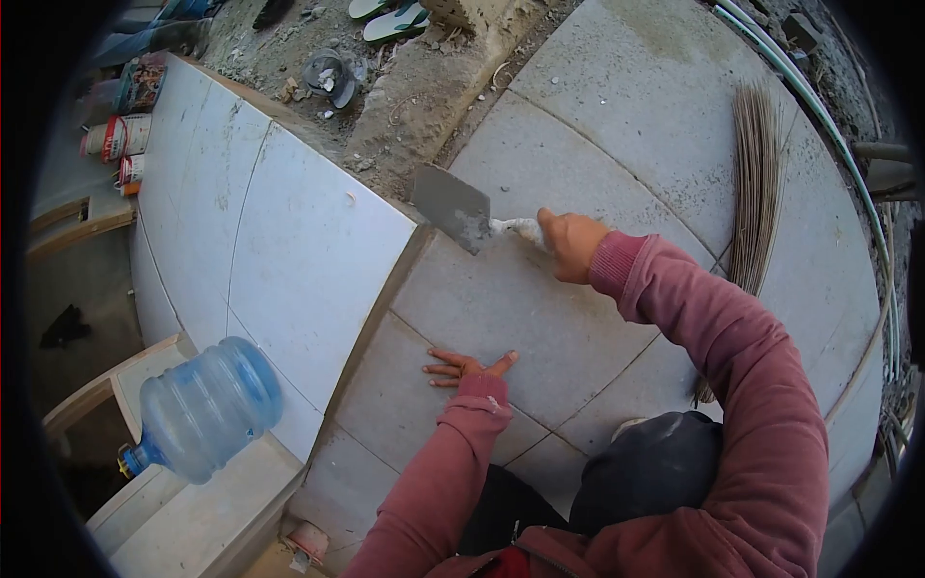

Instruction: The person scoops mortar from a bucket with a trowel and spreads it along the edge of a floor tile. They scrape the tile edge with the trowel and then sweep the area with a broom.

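My right hand (571, 245) is closed round the handle of a trowel (455, 207). The trowel's flat grey blade, smeared with mortar, points left over the floor tiles (540, 318), near the corner of the white tiled surface (299, 241). Spread flat on the grey tiles, my left hand (467, 368) has its fingers apart and holds nothing. It rests below the trowel, to the right of the white surface's edge.
A stick broom (756, 193) lies on the tiles at the right. At the lower left is a blue water jug (210, 409). Rough dirt, slippers (396, 23) and a clear container (330, 77) are at the top. Cans (127, 137) stand at the far left.
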Demonstrator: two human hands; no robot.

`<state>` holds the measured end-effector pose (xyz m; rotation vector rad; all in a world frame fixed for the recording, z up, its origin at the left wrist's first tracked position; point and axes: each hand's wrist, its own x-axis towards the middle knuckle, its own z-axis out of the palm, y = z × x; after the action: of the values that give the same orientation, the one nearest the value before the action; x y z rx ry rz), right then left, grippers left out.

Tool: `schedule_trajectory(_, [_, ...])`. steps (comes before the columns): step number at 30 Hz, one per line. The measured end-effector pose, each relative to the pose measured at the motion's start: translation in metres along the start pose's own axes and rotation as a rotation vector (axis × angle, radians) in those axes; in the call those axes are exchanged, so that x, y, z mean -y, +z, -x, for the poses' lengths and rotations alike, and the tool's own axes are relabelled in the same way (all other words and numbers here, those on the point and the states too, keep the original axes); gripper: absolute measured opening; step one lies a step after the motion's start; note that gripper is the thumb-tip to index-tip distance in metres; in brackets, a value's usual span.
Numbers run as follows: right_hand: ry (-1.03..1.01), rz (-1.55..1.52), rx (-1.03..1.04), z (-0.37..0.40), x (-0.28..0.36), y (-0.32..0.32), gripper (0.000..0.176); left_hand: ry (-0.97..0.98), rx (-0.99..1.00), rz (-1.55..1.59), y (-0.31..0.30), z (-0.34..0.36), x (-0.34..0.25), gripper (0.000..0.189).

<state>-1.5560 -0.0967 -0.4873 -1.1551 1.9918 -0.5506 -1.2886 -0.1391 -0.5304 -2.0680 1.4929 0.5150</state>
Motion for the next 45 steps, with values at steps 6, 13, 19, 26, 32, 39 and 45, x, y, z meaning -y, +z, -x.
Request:
schedule_trajectory(6, [-0.002,-0.048,-0.049,-0.002,0.003,-0.002,0.028,-0.017,0.002,-0.014,0.001,-0.004,0.001,0.146])
schedule_trajectory(13, [-0.025,-0.05,-0.027,-0.001,-0.001,-0.007,0.028,-0.042,-0.008,-0.059,0.003,-0.003,-0.003,0.149])
schedule_trajectory(19, [0.022,0.07,0.104,-0.007,-0.006,-0.007,0.03,-0.027,0.002,-0.009,0.0,0.001,-0.003,0.146])
schedule_trajectory(26, [0.016,0.102,0.119,-0.004,0.002,0.0,0.029,-0.007,0.01,-0.013,-0.001,-0.002,-0.002,0.146])
schedule_trajectory(32, [0.004,-0.146,-0.133,0.0,0.0,-0.005,0.028,-0.017,0.003,-0.028,0.0,0.0,-0.002,0.146])
schedule_trajectory(39, [-0.029,-0.125,-0.1,-0.002,0.002,-0.018,0.028,-0.031,-0.008,-0.034,0.003,-0.002,-0.002,0.147])
schedule_trajectory(45, [-0.001,0.092,0.106,-0.015,-0.005,-0.014,0.028,-0.035,-0.011,-0.038,0.004,-0.005,-0.005,0.146])
